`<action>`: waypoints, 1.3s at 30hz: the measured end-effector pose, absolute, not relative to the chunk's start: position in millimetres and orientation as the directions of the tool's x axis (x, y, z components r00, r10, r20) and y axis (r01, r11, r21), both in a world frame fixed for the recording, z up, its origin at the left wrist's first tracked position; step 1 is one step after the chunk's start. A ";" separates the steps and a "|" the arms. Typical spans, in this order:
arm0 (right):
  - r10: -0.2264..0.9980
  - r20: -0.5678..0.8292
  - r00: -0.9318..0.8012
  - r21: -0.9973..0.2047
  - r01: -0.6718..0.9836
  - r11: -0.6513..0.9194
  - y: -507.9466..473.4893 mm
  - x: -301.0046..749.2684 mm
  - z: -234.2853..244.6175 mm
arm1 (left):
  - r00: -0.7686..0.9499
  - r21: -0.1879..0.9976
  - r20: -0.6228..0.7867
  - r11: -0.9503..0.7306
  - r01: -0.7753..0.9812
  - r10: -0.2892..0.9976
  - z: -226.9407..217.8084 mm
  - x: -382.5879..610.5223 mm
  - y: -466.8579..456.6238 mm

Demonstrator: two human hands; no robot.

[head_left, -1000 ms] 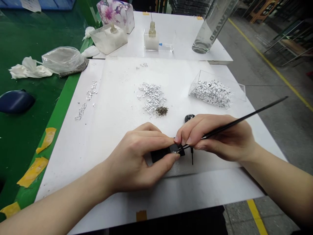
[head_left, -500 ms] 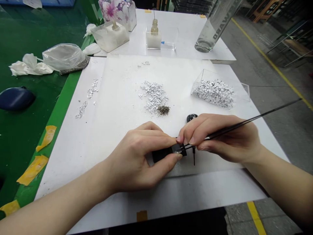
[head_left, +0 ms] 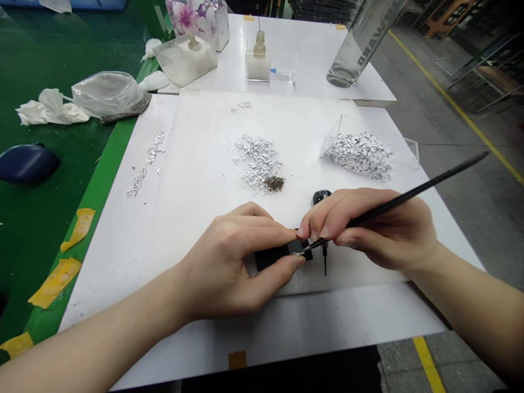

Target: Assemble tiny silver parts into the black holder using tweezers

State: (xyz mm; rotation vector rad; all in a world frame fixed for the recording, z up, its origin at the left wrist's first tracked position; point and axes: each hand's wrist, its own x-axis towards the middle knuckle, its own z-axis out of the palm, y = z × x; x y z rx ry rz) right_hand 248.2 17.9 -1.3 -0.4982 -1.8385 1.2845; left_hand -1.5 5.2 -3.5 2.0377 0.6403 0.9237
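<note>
My left hand [head_left: 241, 256] is closed around a small black block [head_left: 270, 258], steadying it with thumb and index finger at its right part. Between those fingertips sits a tiny silvery piece [head_left: 297, 252] on the block. My right hand [head_left: 368, 226] grips black tweezers [head_left: 413, 192], their tips meeting at the silvery piece. The tweezers' rear end points up to the right. Partly hidden beneath my right fingers lies what looks like a small screwdriver [head_left: 325, 262], its thin shaft toward me and a round black cap [head_left: 321, 195] beyond the hand.
A pile of small white-and-silver parts [head_left: 257, 158] and a heap of tiny dark screws [head_left: 273, 184] lie on the white board [head_left: 196, 185]. To the right is a tilted clear box [head_left: 360, 155] of similar parts. A small bottle [head_left: 259, 46] and a large clear bottle [head_left: 347, 60] stand behind.
The tweezers have turned in my right hand, and their arms, seen apart before, now look pressed together. Their rear end shifted left. My left hand and the block stay put.
</note>
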 end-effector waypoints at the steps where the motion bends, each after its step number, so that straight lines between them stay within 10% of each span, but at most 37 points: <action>1: 0.706 0.394 -0.588 -0.907 -0.125 0.402 18.0 248.1 -1.4 | 0.604 0.822 0.386 -0.558 0.118 0.697 -3.8 -1.4 5.1; 39: 0.674 0.407 -0.617 -0.905 -0.169 0.392 21.8 249.1 -3.4 | 0.603 0.834 0.385 -0.544 0.097 0.699 -2.5 -1.7 6.1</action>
